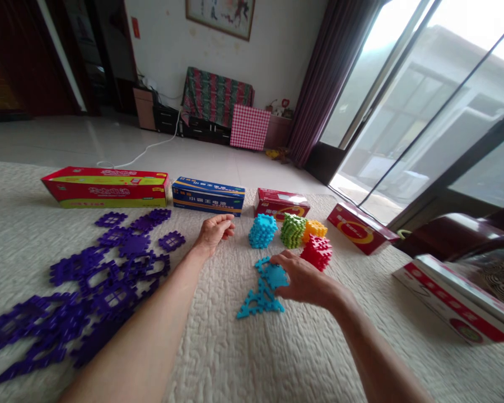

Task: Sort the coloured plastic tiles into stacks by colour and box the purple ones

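My right hand rests on a few loose cyan interlocking tiles on the cream quilted cover, its fingers curled over the top tile. My left hand lies further back with fingers loosely curled, holding nothing, just left of a cyan stack of tiles. Beside that stack stand a green stack, an orange stack and a red stack. A spread of purple tiles covers the cover at the left.
Boxes line the far edge: a long red one, a blue one, a small red one and another red one. A red and white box lies at the right. Glass doors stand beyond.
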A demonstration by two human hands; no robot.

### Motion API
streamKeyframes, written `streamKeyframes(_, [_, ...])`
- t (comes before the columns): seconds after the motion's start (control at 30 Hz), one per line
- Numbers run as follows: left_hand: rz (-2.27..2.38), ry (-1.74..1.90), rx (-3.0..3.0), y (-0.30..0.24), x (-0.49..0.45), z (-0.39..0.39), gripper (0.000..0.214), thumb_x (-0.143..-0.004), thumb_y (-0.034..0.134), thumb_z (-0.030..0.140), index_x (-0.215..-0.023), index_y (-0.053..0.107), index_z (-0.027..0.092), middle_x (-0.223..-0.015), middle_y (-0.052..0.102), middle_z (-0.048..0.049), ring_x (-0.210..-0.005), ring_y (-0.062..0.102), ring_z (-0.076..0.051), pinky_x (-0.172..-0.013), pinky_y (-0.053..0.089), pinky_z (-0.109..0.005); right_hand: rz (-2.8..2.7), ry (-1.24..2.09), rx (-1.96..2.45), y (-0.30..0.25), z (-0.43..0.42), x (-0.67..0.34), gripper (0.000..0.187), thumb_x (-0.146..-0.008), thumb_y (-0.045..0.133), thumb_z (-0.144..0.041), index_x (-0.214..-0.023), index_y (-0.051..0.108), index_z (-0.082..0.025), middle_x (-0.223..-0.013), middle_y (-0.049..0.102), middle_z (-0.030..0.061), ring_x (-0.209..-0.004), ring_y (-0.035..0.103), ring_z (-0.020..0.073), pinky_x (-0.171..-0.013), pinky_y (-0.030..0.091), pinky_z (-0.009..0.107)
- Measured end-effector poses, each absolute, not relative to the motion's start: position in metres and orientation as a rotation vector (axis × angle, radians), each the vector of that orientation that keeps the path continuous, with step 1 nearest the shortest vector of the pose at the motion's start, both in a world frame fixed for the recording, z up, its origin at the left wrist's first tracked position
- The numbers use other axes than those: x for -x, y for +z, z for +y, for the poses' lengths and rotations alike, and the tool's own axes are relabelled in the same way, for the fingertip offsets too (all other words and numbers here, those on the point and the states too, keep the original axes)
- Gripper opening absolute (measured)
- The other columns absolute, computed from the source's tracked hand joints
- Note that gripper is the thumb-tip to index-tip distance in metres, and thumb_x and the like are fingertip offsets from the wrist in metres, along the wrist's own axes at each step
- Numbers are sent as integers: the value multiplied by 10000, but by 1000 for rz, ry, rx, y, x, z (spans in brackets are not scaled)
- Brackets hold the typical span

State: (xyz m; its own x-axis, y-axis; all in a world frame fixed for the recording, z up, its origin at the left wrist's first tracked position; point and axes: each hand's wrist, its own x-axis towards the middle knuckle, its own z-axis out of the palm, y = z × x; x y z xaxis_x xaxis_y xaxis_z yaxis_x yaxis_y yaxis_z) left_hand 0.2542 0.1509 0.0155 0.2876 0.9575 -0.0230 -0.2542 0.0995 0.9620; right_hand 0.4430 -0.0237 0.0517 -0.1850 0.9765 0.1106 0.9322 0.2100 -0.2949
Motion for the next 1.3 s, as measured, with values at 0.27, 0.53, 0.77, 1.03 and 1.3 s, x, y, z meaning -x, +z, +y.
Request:
streamKeyframes(0.27, [826, 1081, -1090, 12, -256, 153, 323, -575, 691, 280, -862, 676, 132, -644, 655, -14, -481, 577, -91, -439, 346, -182, -2151, 199, 1808, 61, -24, -446, 389, -647, 695, -256, -1024, 607, -221, -915, 601, 30, -746, 587, 151, -660, 505, 291])
streamKeyframes(0.53, [808, 1078, -1106, 5, -257, 157, 335, -597, 676, 276, -899, 677, 131, -663, 652, -11, -490, 585, -87, -437, 362, -173, -1861, 69, 1714, 89, 30, -446, 432, -723, 635, -291, -1143, 583, -203, -1073, 665, 76, -911, 634, 204, -774, 511, 355])
streamKeyframes(0.77, [812, 1069, -1099, 6, -257, 156, 342, -598, 678, 288, -903, 674, 132, -670, 655, -13, -497, 588, -93, -452, 366, -186, -1831, 29, 1785, 97, 63, -452, 419, -692, 650, -250, -1102, 610, -177, -1030, 677, 89, -898, 643, 217, -789, 504, 370])
streamKeyframes(1.03, [822, 1072, -1103, 7, -256, 156, 338, -595, 666, 282, -898, 683, 134, -663, 656, -7, -495, 582, -91, -450, 356, -186, -1774, -57, 1597, 81, 25, -447, 180, -797, 559, -226, -958, 632, -193, -950, 674, 55, -834, 638, 173, -750, 508, 333])
streamKeyframes(1.3, [816, 1079, -1085, 7, -257, 156, 332, -586, 676, 277, -882, 682, 128, -655, 663, -17, -492, 586, -100, -444, 352, -185, -2257, 399, 1602, 61, -13, -443, 434, -695, 593, -105, -1115, 591, -213, -1129, 627, 57, -1020, 590, 187, -891, 474, 340])
